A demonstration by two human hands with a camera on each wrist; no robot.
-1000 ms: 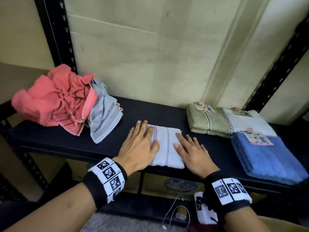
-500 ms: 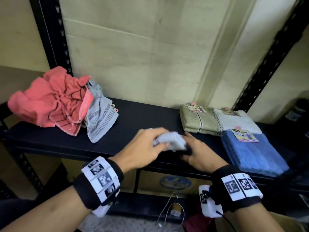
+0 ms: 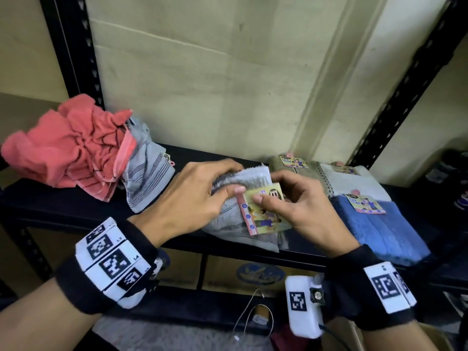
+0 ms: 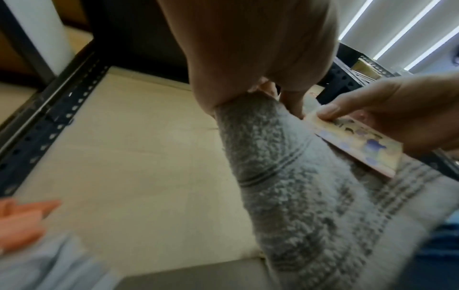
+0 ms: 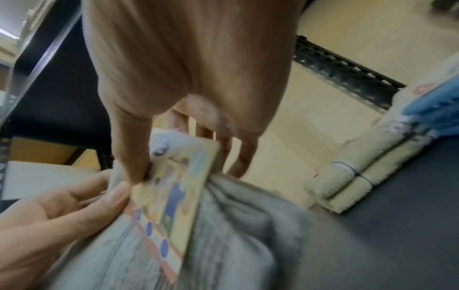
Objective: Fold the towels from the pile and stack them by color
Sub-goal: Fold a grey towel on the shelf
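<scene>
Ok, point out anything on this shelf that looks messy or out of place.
The pink towel sits crumpled in a heap at the shelf's left end, with a grey striped towel slumped unfolded against it. The green towel, white towel and blue towel lie folded flat. Nothing looks spilled or damaged.
</scene>
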